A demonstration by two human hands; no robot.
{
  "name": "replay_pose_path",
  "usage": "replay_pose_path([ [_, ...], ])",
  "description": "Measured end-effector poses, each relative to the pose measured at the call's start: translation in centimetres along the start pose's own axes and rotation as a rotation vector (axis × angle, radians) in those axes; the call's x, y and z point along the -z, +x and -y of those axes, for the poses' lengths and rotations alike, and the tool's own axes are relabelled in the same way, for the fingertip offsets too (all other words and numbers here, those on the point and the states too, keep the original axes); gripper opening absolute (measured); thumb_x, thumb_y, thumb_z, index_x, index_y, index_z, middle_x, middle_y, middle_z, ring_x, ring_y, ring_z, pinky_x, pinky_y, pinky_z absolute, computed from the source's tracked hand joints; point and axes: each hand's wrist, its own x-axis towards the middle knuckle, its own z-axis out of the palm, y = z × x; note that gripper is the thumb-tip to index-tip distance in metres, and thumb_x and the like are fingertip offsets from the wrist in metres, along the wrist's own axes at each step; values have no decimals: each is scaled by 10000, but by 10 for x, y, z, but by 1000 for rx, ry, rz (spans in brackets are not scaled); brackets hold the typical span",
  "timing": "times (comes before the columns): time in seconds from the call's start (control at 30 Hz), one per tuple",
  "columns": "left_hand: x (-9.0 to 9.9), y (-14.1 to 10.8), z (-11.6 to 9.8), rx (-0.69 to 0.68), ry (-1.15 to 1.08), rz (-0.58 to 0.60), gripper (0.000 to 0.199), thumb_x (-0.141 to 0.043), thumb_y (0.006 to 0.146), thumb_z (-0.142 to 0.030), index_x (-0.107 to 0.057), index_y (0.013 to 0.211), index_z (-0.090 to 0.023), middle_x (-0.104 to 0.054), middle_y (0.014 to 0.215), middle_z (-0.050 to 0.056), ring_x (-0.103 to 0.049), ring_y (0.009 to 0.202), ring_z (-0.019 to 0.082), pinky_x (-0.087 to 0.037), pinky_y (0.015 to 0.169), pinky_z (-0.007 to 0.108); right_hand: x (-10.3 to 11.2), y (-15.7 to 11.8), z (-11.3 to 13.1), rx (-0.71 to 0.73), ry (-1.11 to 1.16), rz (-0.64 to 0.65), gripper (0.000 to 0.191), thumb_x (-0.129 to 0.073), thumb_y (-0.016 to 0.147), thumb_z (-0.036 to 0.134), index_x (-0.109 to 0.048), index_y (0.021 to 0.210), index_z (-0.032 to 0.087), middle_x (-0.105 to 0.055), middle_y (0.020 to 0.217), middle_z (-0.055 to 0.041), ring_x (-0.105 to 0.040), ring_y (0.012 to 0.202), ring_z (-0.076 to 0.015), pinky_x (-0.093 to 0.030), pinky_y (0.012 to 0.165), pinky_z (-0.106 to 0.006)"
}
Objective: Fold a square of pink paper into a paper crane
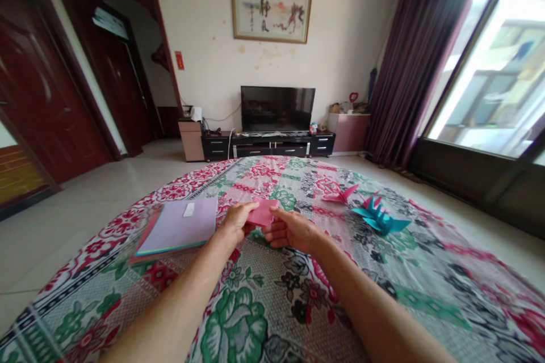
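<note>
A small folded piece of pink paper (263, 213) is held up between my two hands over the middle of the table. My left hand (237, 222) pinches its left side, thumb on top. The right edge is gripped by my right hand (291, 229), with the thumb at the paper and the other fingers curled below. To the left lies a stack of coloured paper sheets (181, 227), lilac on top, with a small white label (189, 210). On the right sit folded paper birds: a pink one (342, 195) and several more in blue (383, 220) and pink.
A patterned cloth (234, 323) covers the round table. Beyond it stand a low black cabinet (272, 146) with a television (277, 109), a side cabinet (349, 131) and a purple curtain (419, 62). Wooden doors are at the left.
</note>
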Motion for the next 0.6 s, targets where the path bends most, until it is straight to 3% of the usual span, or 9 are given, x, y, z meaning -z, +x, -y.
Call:
replay_pose_path([
  [0.33, 1, 2, 1, -68, -50, -20, 242, -707, 515, -310, -541, 595, -152, -508, 432, -47, -449, 343, 92, -300, 338, 191, -2, 1, -5, 57, -43, 38, 247, -595, 778, 364, -616, 807, 119, -700, 736, -66, -633, 540, -113, -517, 481, -214],
  [0.6, -3, -3, -4, -199, -201, 6, 288, -731, 513, -364, -579, 627, -148, -570, 500, -44, -498, 418, 90, -387, 419, 202, -15, 9, -11, 286, -58, -220, 213, -644, 733, 344, -642, 711, 132, -679, 676, -49, -623, 552, -95, -497, 495, -185],
])
